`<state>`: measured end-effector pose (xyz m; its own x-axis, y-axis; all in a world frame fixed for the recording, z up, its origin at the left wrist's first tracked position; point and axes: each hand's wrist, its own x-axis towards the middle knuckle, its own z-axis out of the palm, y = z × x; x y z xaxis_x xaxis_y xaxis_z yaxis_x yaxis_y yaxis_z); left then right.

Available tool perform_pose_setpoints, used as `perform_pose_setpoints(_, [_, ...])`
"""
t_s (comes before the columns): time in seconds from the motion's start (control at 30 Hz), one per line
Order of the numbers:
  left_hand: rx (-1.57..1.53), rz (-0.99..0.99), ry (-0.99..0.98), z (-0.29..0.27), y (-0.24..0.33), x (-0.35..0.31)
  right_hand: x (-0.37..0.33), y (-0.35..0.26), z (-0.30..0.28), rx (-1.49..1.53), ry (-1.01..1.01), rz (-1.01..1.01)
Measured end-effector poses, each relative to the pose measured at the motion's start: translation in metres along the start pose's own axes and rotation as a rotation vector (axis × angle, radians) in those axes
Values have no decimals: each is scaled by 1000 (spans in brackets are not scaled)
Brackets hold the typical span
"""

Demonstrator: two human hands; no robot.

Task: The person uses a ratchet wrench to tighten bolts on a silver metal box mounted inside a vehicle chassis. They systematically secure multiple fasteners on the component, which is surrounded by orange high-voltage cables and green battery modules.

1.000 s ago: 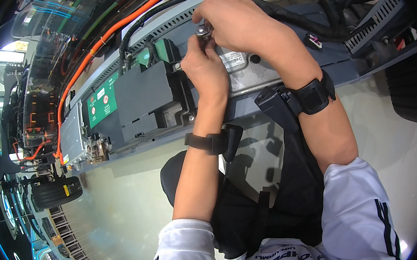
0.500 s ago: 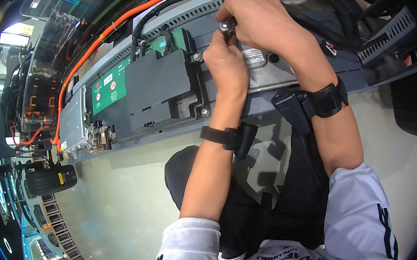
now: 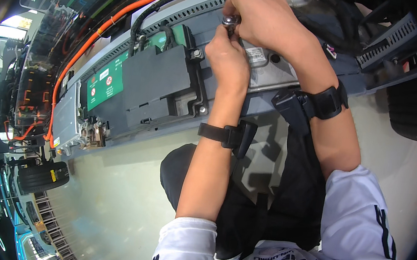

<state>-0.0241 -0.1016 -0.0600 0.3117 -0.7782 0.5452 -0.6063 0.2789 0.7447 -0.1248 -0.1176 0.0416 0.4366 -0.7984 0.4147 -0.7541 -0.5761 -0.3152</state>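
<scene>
A shiny ratchet wrench (image 3: 229, 21) stands over the grey battery pack (image 3: 218, 34), its rounded metal head showing between my hands. My right hand (image 3: 265, 22) is closed round the wrench from above and hides its handle. Just below the head, my left hand (image 3: 229, 63) is closed with thumb and fingers pinching the shaft. What the wrench's lower end sits on is hidden by my fingers. Right beside my hands is a silver metal cover with a white label (image 3: 255, 55).
To the left is a dark plastic cover (image 3: 157, 81) beside a green warning label (image 3: 105, 84). An orange cable (image 3: 96, 37) runs along the far side, near black hoses (image 3: 137, 28). Tyres stand at left (image 3: 43, 176) and right (image 3: 411, 113). Black straps with boxes circle both forearms.
The view has shifted slightly, so the pack appears a little further left. Both hands keep their hold on the wrench; its head shows a little more.
</scene>
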Motion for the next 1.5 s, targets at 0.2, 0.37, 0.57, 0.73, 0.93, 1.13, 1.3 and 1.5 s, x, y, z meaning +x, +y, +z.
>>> perform_pose_setpoints(0.2, [-68,-78,-12,-3,1,2,3,-9,3,-68,-76,21])
perform_pose_setpoints(0.37, [16,62,1,1,6,-4,4,10,15,4,22,7])
perform_pose_setpoints(0.57, [7,3,13,0,5,1,7,-2,12,-105,-8,64])
perform_pose_setpoints(0.73, [25,83,35,-1,3,-1,5,3,18,-16,-17,4])
perform_pose_setpoints(0.93, [30,43,-20,-5,4,3,4,9,24,50,130,63])
perform_pose_setpoints(1.13, [128,53,-57,-8,7,0,6,8,21,3,23,16])
perform_pose_setpoints(1.3, [57,-19,-28,-4,3,1,7,-1,14,27,3,180])
perform_pose_setpoints(1.5, [95,-28,-61,-11,5,2,7,9,24,-2,46,-90])
